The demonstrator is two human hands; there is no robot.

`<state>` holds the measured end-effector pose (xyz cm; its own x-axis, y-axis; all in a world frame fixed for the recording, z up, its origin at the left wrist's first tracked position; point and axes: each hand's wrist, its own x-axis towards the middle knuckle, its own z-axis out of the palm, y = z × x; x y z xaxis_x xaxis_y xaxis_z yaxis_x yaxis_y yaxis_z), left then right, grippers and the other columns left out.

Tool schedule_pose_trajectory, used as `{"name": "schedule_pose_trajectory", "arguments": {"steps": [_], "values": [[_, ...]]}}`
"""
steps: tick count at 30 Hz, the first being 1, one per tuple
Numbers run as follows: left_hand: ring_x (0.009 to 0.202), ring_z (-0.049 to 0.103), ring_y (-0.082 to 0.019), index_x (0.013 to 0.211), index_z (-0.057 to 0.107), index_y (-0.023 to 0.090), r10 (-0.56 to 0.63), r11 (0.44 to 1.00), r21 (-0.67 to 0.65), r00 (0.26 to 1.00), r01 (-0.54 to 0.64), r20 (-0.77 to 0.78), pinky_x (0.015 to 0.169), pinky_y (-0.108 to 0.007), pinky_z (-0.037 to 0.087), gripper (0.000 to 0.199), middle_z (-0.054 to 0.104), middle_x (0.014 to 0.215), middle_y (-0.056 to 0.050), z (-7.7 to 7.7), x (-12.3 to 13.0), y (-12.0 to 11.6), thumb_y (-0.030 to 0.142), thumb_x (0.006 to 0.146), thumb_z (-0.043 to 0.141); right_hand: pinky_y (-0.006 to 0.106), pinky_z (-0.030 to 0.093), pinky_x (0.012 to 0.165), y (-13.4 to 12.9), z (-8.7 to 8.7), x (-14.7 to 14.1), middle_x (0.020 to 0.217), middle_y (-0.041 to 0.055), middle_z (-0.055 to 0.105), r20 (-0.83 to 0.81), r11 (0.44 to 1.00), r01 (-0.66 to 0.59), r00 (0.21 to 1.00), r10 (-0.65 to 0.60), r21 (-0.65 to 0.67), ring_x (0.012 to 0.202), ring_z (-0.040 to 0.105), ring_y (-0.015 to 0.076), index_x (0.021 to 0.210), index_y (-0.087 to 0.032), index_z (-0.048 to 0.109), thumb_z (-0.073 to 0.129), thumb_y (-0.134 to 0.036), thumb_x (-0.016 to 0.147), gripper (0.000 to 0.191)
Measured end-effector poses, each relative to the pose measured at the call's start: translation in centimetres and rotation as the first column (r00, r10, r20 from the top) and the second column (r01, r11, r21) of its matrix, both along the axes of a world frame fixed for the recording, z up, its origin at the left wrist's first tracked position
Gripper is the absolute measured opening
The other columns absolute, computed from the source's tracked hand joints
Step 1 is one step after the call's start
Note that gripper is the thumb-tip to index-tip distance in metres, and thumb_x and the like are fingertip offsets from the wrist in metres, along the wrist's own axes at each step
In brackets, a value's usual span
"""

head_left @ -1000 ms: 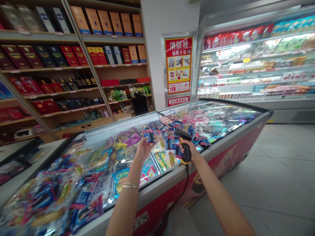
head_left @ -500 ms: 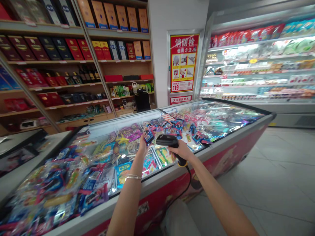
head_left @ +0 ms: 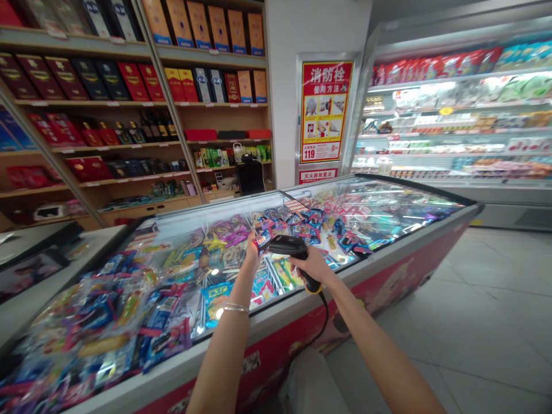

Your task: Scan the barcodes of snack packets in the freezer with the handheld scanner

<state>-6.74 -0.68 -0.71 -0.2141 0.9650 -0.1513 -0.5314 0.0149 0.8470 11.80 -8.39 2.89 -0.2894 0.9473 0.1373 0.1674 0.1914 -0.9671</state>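
My left hand (head_left: pixel 251 251) pinches a small blue packet (head_left: pixel 263 239) above the glass lid of a chest freezer (head_left: pixel 388 253). My right hand (head_left: pixel 313 265) grips a black handheld barcode scanner (head_left: pixel 288 246) by its handle, with its head close to the packet and pointing at it. A black cord (head_left: pixel 322 319) runs down from the scanner's yellow-ringed base over the freezer's front edge. Under the glass lie many colourful bagged goods, and the packet partly hides those behind it.
Wooden shelves (head_left: pixel 172 103) of boxed goods and bottles stand at the back left. A lit refrigerated display case (head_left: pixel 457 132) stands at the back right, with a red fire-hydrant poster (head_left: pixel 326 112) between them. A tiled floor (head_left: pixel 466 322) lies to the right, and a white counter (head_left: pixel 38 270) lies at the left.
The scanner has swung from a steep tilt to nearly level, its head now close to the packet. My right hand has moved left and my view has shifted slightly.
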Motion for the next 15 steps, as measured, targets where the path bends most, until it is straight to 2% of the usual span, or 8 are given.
{"name": "schedule_pose_trajectory", "arguments": {"steps": [4,10,15], "values": [[0.078,0.067,-0.021,0.104,0.061,0.019,-0.045,0.997,0.060,0.999,0.044,0.005,0.064,-0.029,0.050,0.048,0.070,0.075,-0.005,0.19,0.12,-0.12,0.058,0.078,0.053,0.021,0.039,0.034,-0.07,0.20,0.03,0.036,-0.0010,0.054,-0.039,1.000,-0.004,0.999,0.004,-0.013,0.028,0.046,0.0100,0.050,-0.018,0.063,0.066,-0.020,0.070,0.021],[0.078,0.066,-0.020,0.101,0.062,0.018,-0.018,1.000,0.006,1.000,0.018,-0.020,0.060,-0.027,0.051,0.046,0.070,0.081,-0.006,-0.08,0.03,0.00,0.057,0.078,0.052,0.022,0.040,0.035,0.26,-0.18,0.31,0.038,0.0004,0.056,-0.015,1.000,0.004,1.000,-0.004,-0.009,0.029,0.048,0.0110,0.050,-0.017,0.064,0.067,-0.021,0.071,0.021],[0.070,0.063,-0.016,0.093,0.064,0.017,-0.149,0.984,0.078,0.983,0.158,-0.105,0.056,-0.023,0.049,0.036,0.069,0.083,-0.006,-0.54,-0.09,-0.17,0.044,0.069,0.067,0.023,0.042,0.037,0.43,-0.43,0.51,0.039,0.0012,0.056,0.016,0.999,0.040,0.999,-0.040,0.009,0.030,0.050,0.0115,0.048,-0.017,0.062,0.066,-0.023,0.073,0.025]]}}
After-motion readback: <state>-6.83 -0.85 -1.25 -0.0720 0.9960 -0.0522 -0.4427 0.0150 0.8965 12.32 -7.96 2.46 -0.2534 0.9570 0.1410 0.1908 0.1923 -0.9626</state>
